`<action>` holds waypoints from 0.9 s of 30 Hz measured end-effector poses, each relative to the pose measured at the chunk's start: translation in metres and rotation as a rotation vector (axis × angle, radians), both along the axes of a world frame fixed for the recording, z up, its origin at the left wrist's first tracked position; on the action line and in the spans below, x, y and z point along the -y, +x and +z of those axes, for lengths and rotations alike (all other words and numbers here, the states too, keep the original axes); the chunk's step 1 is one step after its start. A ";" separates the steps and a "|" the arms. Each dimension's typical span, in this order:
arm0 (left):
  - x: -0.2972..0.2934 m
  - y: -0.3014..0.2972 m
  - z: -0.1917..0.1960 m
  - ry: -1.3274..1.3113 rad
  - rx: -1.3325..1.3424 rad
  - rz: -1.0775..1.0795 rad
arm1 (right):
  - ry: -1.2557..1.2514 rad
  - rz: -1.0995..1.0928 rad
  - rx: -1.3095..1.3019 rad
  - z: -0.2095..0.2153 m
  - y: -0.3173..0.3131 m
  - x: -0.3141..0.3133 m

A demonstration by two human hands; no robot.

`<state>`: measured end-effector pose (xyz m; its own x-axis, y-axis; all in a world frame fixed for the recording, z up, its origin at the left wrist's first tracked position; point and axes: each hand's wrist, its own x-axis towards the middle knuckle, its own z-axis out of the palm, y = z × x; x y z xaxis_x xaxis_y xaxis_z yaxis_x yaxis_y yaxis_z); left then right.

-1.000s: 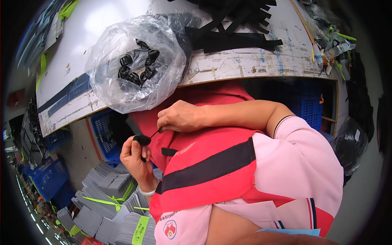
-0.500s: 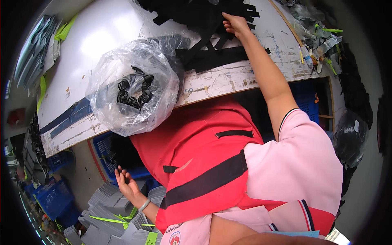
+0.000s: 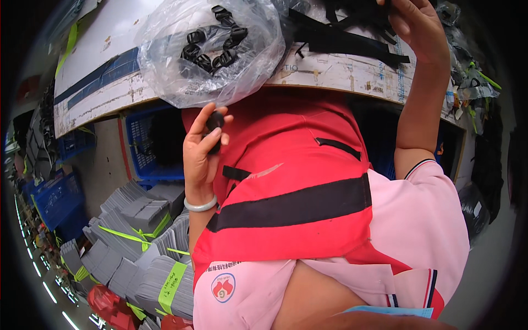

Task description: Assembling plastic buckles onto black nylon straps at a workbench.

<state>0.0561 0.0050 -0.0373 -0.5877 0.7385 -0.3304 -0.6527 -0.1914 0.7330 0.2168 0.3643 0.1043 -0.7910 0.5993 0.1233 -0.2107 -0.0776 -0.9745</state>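
A small black piece (image 3: 218, 121) sat in the left hand (image 3: 201, 149), pinched between thumb and fingers, just on the near side of the bench (image 3: 107, 99). Its long axis ran roughly near to far; the fingers hid which end led. Work seemed unfinished: black buckles (image 3: 235, 36) lay in the clear bag (image 3: 159, 69), and black straps (image 3: 357, 47) lay to the right, one slanting from far left to near right. The right hand (image 3: 422, 25), well apart, reached there; its grip could not be told.
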 end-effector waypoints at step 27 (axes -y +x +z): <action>-0.018 0.005 -0.010 0.301 0.061 -0.238 | -0.680 0.826 0.387 -0.146 -0.075 0.142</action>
